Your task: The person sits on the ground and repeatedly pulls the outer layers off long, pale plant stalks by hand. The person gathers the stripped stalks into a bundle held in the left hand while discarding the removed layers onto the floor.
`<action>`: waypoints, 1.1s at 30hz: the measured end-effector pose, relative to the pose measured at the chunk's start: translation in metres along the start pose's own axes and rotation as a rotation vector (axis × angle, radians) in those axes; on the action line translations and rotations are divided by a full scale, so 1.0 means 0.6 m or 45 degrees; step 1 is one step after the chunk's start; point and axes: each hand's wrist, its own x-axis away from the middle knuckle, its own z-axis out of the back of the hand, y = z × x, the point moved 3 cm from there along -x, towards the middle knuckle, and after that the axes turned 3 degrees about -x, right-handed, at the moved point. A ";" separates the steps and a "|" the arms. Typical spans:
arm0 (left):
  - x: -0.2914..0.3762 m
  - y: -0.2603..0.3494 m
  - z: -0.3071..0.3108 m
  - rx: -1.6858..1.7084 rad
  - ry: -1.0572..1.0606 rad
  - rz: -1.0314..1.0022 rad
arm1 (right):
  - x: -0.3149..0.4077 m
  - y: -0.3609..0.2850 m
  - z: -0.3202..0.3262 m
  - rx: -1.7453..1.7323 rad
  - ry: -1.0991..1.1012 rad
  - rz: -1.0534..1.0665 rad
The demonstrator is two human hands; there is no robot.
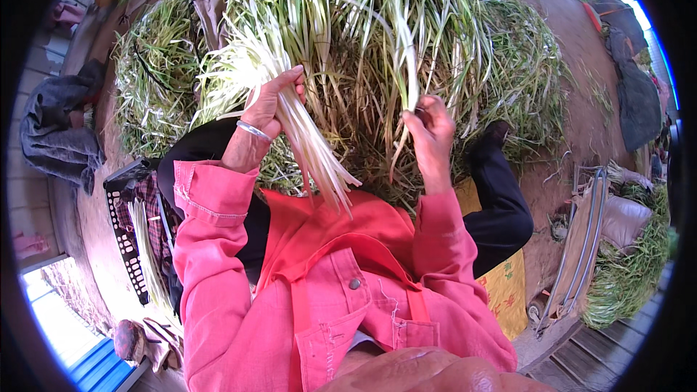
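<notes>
My left hand (267,106), with a metal bangle at the wrist, grips a thick bundle of pale stalks (313,141) that look like garlic greens. Their white ends slant down over my red apron (337,218), and the leafy ends fan out to the upper left. On the right, between thumb and fingers, my right hand (433,133) pinches the lower part of a green-and-white stalk (407,60), and a thin brownish strand hangs below the fingers. Beyond both hands spreads a large heap of the same long greens (343,65), partly standing, with dry brownish bases.
A black plastic crate (122,239) with more pale stalks (144,250) stands at my left. To the right are a yellow printed sack (506,299), a metal-framed folding chair (580,239) and another heap of greens (626,283). Grey cloth (57,125) lies far left.
</notes>
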 end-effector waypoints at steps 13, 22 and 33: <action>0.010 -0.043 -0.036 -0.077 0.015 0.053 | 0.038 0.025 -0.089 0.020 -0.250 -0.082; 0.002 -0.079 -0.058 -0.132 -0.164 0.200 | 0.050 0.008 -0.118 0.441 -0.208 0.243; 0.003 -0.063 -0.059 -0.116 -0.118 0.201 | 0.076 0.048 -0.101 -0.878 0.274 -0.381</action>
